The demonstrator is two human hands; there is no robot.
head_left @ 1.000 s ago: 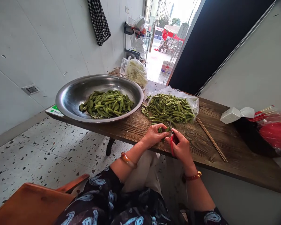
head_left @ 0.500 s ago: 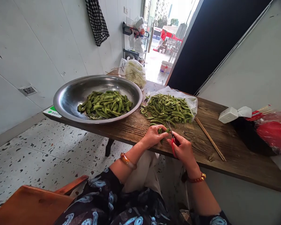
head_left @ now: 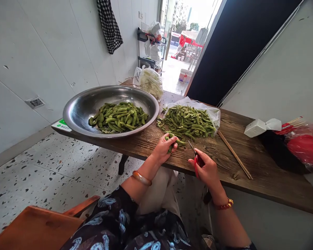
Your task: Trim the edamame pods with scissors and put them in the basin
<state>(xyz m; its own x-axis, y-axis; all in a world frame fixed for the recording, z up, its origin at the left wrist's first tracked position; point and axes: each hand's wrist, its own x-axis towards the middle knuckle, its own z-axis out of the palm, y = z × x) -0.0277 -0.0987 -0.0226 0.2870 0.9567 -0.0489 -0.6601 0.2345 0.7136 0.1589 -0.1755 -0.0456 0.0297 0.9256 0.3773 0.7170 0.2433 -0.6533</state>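
While scissors (head_left: 195, 160) clasped, pods (head_left: 172, 140) pinched.

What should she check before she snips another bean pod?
1. Left hand has a pod: ok, fingers closed on bean pods.
2. Right hand grips the scissors: ok.
3. Scissor blades away from the left fingers: ok, a gap shows between them.
4. Blades open: cannot tell, too small.
5. Room in the metal bowl: ok, pods cover only its middle.
6. More pods waiting: ok, pile lies on the plastic bag.
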